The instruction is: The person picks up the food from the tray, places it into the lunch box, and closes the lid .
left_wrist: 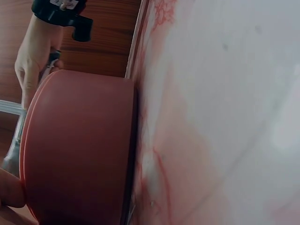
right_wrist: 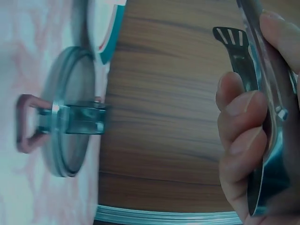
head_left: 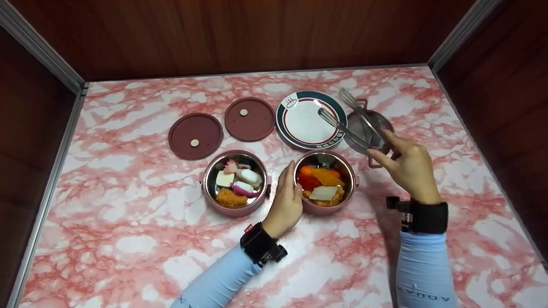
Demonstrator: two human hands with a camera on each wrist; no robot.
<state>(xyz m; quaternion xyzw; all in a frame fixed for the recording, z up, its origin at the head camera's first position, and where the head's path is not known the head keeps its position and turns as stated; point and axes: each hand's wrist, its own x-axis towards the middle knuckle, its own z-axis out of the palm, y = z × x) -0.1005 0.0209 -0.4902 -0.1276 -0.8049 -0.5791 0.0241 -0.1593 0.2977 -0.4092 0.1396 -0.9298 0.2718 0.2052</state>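
My right hand (head_left: 411, 164) holds metal tongs (head_left: 364, 113) with slotted tips, spread apart above the plate's right side and the transparent lid. In the right wrist view its fingers (right_wrist: 241, 140) curl round the tongs' arms. My left hand (head_left: 286, 205) lies with straight fingers along the left side of a pink round container (head_left: 323, 209). Inside that container are orange, red and pale food pieces (head_left: 327, 179). The left wrist view shows the container's smooth outer wall (left_wrist: 82, 150) close up. A second pink container (head_left: 235, 210), holding several food pieces, stands left of this hand.
A white plate (head_left: 310, 122) with a dark green rim stands behind the containers. To its right lies a transparent lid (head_left: 357, 124) with pink clasps. Two dark pink discs (head_left: 249, 128) lie at the back left. Wooden panels (head_left: 257, 38) wall in the marbled table (head_left: 128, 239).
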